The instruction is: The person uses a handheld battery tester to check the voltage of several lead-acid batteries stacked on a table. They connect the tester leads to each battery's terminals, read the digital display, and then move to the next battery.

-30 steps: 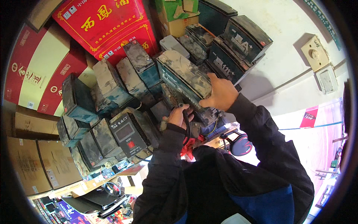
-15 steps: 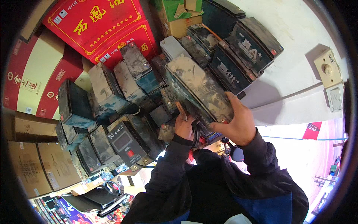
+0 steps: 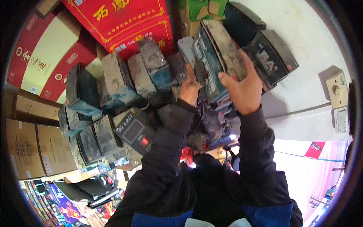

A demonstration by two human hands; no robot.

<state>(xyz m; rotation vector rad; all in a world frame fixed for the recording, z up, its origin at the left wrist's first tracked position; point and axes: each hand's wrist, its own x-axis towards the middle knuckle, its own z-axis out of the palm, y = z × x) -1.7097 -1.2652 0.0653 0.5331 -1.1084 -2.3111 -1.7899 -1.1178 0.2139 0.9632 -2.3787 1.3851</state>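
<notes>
A large dusty battery (image 3: pixel 221 41) with a dark green side stands tilted on the pile at upper right. My right hand (image 3: pixel 247 87) grips its near end, thumb on the front edge and fingers along the far side. To the left of this battery, my left hand (image 3: pixel 190 90) is closed around a copper-coloured metal clip (image 3: pixel 190 70); a black cable runs down beside that wrist. A black battery tester (image 3: pixel 134 130) with a small grey screen and a red switch lies left of my left forearm, which partly covers it.
Several dusty batteries (image 3: pixel 117 77) are stacked on the left and centre. More dark batteries (image 3: pixel 270 62) stand against the white wall at right. Red cartons (image 3: pixel 128 24) and a green box (image 3: pixel 198 9) rise behind. Brown cartons (image 3: pixel 56 151) stand far left; a socket (image 3: pixel 337 89) is on the wall.
The battery in my right hand has moved up and away onto the pile, turning more upright. My left hand has moved forward with the clip. The view has shifted slightly.
</notes>
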